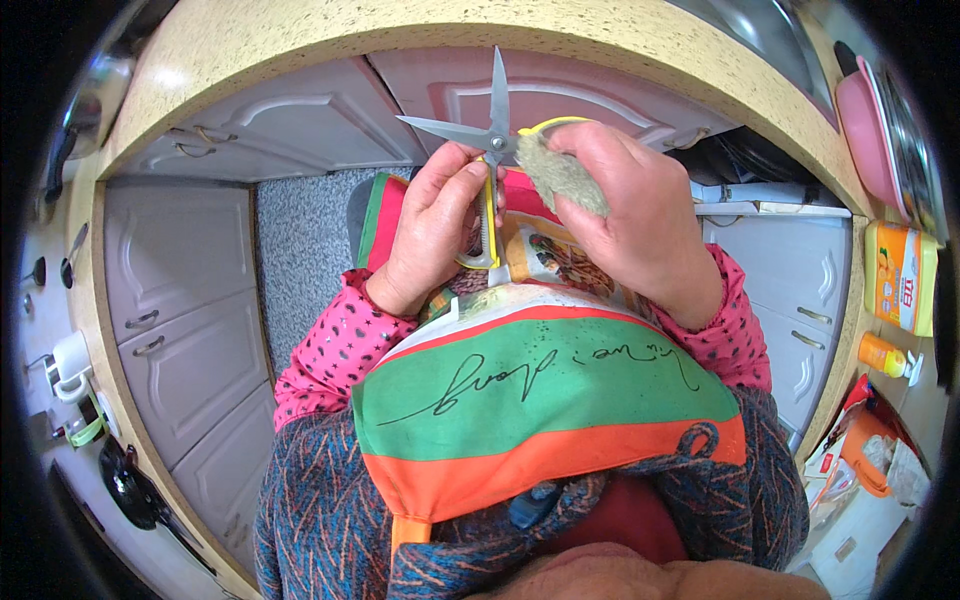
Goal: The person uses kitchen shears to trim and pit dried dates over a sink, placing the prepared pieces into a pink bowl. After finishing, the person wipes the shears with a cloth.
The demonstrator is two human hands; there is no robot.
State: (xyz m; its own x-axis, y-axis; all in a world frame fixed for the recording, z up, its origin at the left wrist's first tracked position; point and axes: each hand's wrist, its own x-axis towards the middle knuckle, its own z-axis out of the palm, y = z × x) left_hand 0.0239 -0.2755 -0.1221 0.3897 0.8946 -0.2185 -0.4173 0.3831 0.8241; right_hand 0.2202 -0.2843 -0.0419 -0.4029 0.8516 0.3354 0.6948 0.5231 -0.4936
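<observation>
A pair of kitchen scissors (497,142) with yellow and grey handles is spread wide, its blades pointing up and to the left. My left hand (439,217) grips one handle just below the pivot. In my right hand (630,202) is a fuzzy grey-green scrubbing pad (559,176), pressed close to the second handle, whose yellow edge (555,124) shows above the fingers. The rest of that handle is hidden by the pad and hand. Both hands are in front of a multicoloured apron (555,375) with script on it.
A speckled countertop (420,26) curves around me, over grey cabinet doors (292,124). On the right counter are a pink basin (866,142), a yellow container (900,277), an orange pump bottle (885,354) and an orange-handled item (866,457). Black utensils (131,480) lie along the left counter.
</observation>
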